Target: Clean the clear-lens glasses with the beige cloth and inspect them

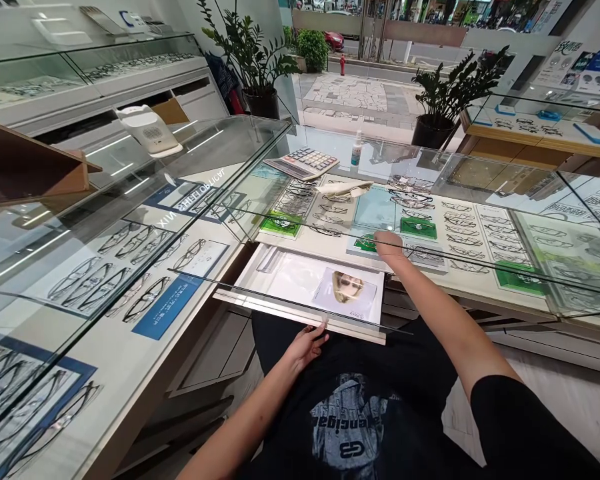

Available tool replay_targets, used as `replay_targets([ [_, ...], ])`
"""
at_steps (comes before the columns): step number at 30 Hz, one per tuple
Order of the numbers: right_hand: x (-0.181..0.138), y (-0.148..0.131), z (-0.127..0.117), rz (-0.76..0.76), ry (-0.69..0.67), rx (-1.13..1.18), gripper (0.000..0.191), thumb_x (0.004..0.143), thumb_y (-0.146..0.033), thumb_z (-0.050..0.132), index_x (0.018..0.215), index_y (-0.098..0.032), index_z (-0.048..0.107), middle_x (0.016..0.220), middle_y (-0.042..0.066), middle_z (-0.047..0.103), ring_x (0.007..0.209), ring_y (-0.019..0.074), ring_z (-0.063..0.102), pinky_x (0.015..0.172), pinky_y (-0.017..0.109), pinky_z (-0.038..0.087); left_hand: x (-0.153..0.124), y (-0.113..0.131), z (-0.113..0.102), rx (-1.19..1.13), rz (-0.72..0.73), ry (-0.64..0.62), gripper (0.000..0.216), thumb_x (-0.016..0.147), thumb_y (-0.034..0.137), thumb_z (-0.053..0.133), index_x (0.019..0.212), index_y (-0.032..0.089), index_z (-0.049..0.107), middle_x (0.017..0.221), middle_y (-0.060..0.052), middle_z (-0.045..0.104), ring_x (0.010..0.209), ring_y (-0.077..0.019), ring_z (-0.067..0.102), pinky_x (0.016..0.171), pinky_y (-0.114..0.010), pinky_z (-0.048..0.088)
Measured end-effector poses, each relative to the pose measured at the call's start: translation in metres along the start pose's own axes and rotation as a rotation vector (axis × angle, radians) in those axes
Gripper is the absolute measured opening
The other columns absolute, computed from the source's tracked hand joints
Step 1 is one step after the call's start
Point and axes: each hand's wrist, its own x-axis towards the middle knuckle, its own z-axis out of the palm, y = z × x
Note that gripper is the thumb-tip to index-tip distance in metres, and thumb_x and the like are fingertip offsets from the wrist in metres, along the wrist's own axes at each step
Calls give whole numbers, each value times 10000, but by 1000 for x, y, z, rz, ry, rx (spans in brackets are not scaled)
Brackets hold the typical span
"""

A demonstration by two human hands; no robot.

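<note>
My left hand (307,348) is at the front edge of a pulled-out white drawer (280,283). Its fingers are loosely bent and apart, with the uppermost one against the drawer front. A card with a picture of a face in sunglasses (347,293) lies in the drawer. My right hand (389,245) reaches into the glass display case, beside a green display block (365,243). The back of that hand faces me and hides its fingers, so I cannot see what they hold. Folded eyeglasses (427,255) lie just right of it.
Rows of eyeglasses (460,230) fill the case. On the glass top are a calculator (307,160), a spray bottle (356,150) and a pale cloth (344,189). Another glass counter (145,227) runs along the left. Potted plants (433,127) stand beyond the counter.
</note>
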Motion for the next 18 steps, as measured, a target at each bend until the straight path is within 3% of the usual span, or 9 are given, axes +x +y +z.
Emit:
replay_targets([
  [4, -24, -8, -11, -43, -4, 45, 360, 1077, -110, 539, 1347, -111, 777, 1280, 232, 812, 1114, 327, 773, 776, 337, 459, -20, 5, 5, 148, -7, 17, 449, 758, 125, 1011, 923, 197, 600, 940, -53, 790, 709, -159, 763, 459, -187, 216],
  [6, -54, -10, -20, -137, -28, 99, 350, 1117, -180, 545, 1405, -186, 745, 1336, 171, 808, 1130, 287, 760, 782, 311, 458, -50, 16, 5, 385, 14, -73, 367, 749, 141, 1015, 928, 189, 698, 743, -22, 735, 573, -148, 655, 477, -216, 219],
  [7, -73, -8, -25, -191, -59, 128, 279, 1127, -249, 590, 1338, -233, 771, 1282, 120, 828, 1104, 267, 760, 772, 298, 455, -70, 26, 4, 645, 72, -215, 294, 783, 193, 1005, 932, 192, 752, 668, -4, 700, 517, -130, 570, 494, -232, 237],
  [9, -112, 6, -38, -337, -139, 195, 183, 1112, -413, 668, 1095, -301, 812, 1080, 26, 841, 978, 227, 753, 709, 290, 424, -111, 51, -1, 1155, 208, -607, 176, 907, 363, 935, 908, 215, 839, 653, -21, 702, 551, -155, 571, 552, -266, 301],
  [10, -129, 18, -46, -406, -134, 283, 256, 1116, -460, 644, 1009, -288, 800, 985, 30, 821, 903, 232, 735, 682, 310, 398, -129, 68, -2, 1261, 318, -694, 192, 927, 411, 920, 877, 239, 849, 675, -22, 708, 586, -161, 570, 574, -271, 299],
  [12, -150, 55, -59, -376, -2, 462, 361, 1118, -564, 583, 992, -283, 772, 868, 32, 773, 782, 239, 684, 684, 334, 393, -150, 108, 3, 1261, 485, -693, 184, 866, 386, 975, 841, 263, 840, 693, -13, 703, 643, -180, 599, 626, -265, 349],
  [15, -145, 128, -67, -26, 234, 529, 476, 1090, -678, 521, 953, -270, 724, 775, 45, 700, 669, 253, 596, 627, 364, 350, -132, 177, 49, 999, 710, -546, 251, 939, 354, 906, 764, 227, 780, 686, -14, 667, 641, -190, 660, 708, -264, 467],
  [17, -127, 173, -59, 210, 404, 444, 353, 1046, -545, 561, 866, -258, 658, 792, 77, 683, 735, 280, 599, 638, 380, 339, -100, 219, 114, 994, 1006, -561, 370, 1028, 395, 812, 733, 187, 733, 700, -13, 646, 687, -198, 709, 803, -291, 530],
  [18, -117, 191, -52, 255, 455, 421, 284, 1013, -478, 586, 840, -256, 624, 827, 91, 687, 782, 288, 607, 654, 383, 341, -84, 237, 154, 1030, 1159, -604, 412, 1046, 407, 793, 722, 164, 718, 718, -12, 636, 739, -209, 735, 878, -328, 551],
])
